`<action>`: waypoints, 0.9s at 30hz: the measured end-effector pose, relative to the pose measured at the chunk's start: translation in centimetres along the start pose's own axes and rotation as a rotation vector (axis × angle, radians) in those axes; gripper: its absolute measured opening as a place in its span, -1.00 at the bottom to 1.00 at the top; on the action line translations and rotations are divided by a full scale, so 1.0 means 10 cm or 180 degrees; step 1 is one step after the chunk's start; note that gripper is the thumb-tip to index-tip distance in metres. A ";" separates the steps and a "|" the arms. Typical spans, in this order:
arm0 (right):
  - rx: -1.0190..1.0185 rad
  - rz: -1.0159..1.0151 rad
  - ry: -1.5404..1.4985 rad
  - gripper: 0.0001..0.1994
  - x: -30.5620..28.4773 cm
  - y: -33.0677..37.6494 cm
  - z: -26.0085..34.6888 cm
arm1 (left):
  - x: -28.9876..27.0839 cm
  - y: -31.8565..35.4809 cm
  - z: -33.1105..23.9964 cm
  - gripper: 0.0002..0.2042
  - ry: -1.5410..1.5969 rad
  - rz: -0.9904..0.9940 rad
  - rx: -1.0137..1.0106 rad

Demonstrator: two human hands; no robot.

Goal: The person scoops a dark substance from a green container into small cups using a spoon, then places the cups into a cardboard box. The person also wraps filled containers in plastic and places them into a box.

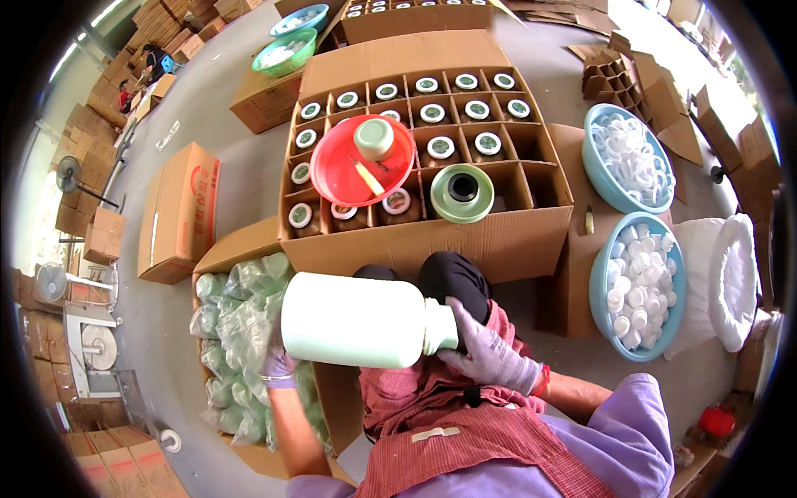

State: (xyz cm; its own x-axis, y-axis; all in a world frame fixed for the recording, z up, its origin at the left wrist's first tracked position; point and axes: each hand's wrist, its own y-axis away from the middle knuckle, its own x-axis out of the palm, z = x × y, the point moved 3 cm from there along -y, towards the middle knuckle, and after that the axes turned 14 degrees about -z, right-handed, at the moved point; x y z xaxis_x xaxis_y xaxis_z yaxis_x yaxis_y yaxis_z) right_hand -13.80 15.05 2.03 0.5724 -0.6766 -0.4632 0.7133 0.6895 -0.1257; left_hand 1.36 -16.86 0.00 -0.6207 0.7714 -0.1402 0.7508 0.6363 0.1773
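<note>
One pale-green cylindrical bottle [353, 321] near brown cardboard carton's [432, 241] edge; right hand [491, 357], fingers clamped on neck; left hand [280, 365], fingers hidden.

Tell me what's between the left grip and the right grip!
In the head view, a big pale green bottle lies sideways between the left grip and the right grip.

A grey floor [203, 116] spreads across the room. At left, brown cartons [90, 126] stand stacked by a pale wall [62, 93], near two fans [68, 174]. Bright light [741, 50] whitens the upper right.
</note>
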 end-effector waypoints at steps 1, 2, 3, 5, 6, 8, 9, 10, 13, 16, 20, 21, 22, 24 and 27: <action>0.0700 0.0387 0.0122 -0.32 -0.02 0.08 -0.09 | 0.28 -0.11 -0.43 -0.52 -0.0026 0.0384 -0.0048; 0.0611 0.1077 0.0441 -0.44 -0.07 0.02 -0.18 | 0.57 -0.22 -0.85 -0.53 -0.0054 0.0777 -0.0094; 0.0513 0.1785 0.0739 -0.54 -0.14 -0.05 -0.27 | 0.79 -0.24 -1.04 -0.53 -0.1393 0.0889 0.1239; 0.0010 0.1336 0.1337 -0.71 -0.35 -0.36 -0.30 | 1.21 -0.33 -1.08 -0.55 -0.2686 0.1615 0.2087; -0.0248 0.0646 0.1377 -0.77 -0.48 -0.57 -0.40 | 1.37 -0.32 -0.98 -0.58 -0.2912 0.1874 0.1729; -0.0805 -0.0551 0.1658 -0.81 -0.71 -1.11 -0.33 | 1.62 -0.28 -0.52 -0.60 -0.3072 0.2474 0.1259; -0.1007 -0.0683 0.1676 -0.68 -0.78 -1.36 -0.37 | 1.73 -0.27 -0.27 -0.61 -0.2989 0.2839 0.1198; -0.1346 -0.0706 0.1993 -0.51 -0.83 -1.56 -0.51 | 1.80 -0.29 -0.26 -0.61 -0.3182 0.3004 0.1257; -0.1663 -0.0412 0.2098 -0.41 -0.81 -2.01 -0.99 | 1.84 -0.28 -0.24 -0.63 -0.3175 0.3261 0.1372; -0.1426 0.0353 0.1509 -0.36 -0.85 -2.25 -1.24 | 1.74 -0.27 -0.26 -0.65 -0.2364 0.3132 0.1733; -0.1809 -0.0435 0.1397 -0.41 -0.84 -2.02 -0.64 | 1.67 -0.36 -0.58 -0.59 -0.2863 0.2943 0.1014; -0.1945 -0.0599 0.1301 -0.40 -0.84 -1.91 -0.45 | 1.70 -0.41 -0.65 -0.57 -0.3205 0.2997 0.0694; -0.2076 -0.0713 0.1140 -0.37 -0.83 -1.80 -0.30 | 1.65 -0.47 -0.78 -0.52 -0.2151 0.1572 0.1772; -0.2088 -0.0738 0.0969 -0.33 -0.70 -1.61 0.02 | 1.77 -0.47 -0.94 -0.53 0.0059 0.0788 0.0698; -0.1671 -0.1030 0.0292 -0.37 -0.43 -1.49 0.23 | 1.80 -0.42 -0.77 -0.42 0.0777 0.0185 0.0818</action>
State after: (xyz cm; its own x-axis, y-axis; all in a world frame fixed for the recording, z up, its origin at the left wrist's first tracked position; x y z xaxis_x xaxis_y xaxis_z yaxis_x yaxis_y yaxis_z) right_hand -25.97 7.11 7.95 0.3067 -0.8637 -0.4000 0.5375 0.5040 -0.6761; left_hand -14.72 -5.69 4.23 -0.5876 0.8022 0.1053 0.7995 0.5957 -0.0768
